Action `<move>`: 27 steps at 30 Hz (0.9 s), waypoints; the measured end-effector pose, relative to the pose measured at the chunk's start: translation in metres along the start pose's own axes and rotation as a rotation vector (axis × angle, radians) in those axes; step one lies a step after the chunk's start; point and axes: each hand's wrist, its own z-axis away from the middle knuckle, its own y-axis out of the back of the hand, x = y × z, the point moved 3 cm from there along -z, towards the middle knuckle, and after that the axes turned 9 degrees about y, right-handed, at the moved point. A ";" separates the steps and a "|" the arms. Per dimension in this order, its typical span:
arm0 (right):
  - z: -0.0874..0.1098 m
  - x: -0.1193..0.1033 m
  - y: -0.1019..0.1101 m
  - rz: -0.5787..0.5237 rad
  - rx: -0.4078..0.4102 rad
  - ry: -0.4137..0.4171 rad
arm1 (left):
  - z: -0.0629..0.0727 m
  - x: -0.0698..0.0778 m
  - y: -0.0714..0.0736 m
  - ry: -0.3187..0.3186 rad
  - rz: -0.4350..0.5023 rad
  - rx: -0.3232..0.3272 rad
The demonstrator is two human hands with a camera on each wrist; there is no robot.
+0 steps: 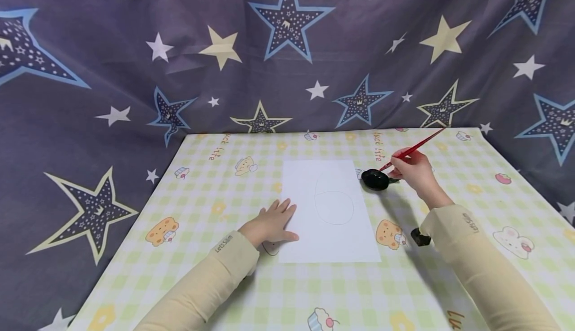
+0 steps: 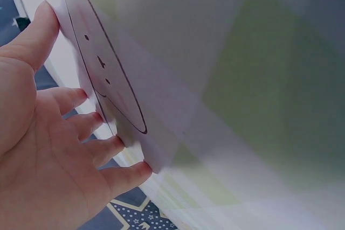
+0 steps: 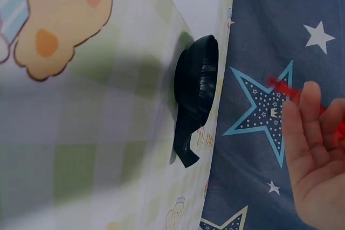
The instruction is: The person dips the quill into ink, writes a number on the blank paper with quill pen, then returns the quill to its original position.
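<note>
A white sheet of paper [image 1: 331, 246] lies on the table, bearing a thin-lined figure 6. My left hand [image 1: 272, 222] rests palm down across its left edge, fingers spread, the thumb also on the sheet. In the left wrist view, the fingertips of that hand [image 2: 70, 138] touch the surface. My right hand [image 1: 414, 171] pinches a red paintbrush [image 1: 415, 148] between thumb and fingers, its handle slanting up to the right. Below the brush's lower end sits a small black dish [image 1: 375, 179] with a short handle [image 3: 185, 152]. The right wrist view shows the brush blurred, apart from the dish.
A checked tablecloth [image 1: 215, 281] with cartoon prints covers the table. Behind it hangs a dark curtain [image 1: 287, 86] patterned with stars. A small black object [image 1: 420, 237] shows beside the right cuff; its kind is unclear.
</note>
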 end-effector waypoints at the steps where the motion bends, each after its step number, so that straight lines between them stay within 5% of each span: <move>1: -0.002 0.006 0.003 -0.036 0.004 -0.004 | 0.000 0.000 0.000 0.001 -0.001 0.000; 9: -0.024 0.076 0.027 -0.072 0.010 0.009 | 0.000 0.001 0.000 0.008 -0.005 0.000; 18: 0.013 -0.021 -0.006 -0.039 -0.144 0.005 | 0.001 0.001 0.000 0.018 -0.001 -0.002; 22: 0.016 -0.031 -0.011 0.016 -0.184 -0.051 | 0.001 0.001 -0.001 0.023 0.001 -0.002; 27: 0.016 -0.029 -0.009 -0.059 -0.138 -0.146 | 0.000 0.001 -0.002 0.024 0.000 -0.002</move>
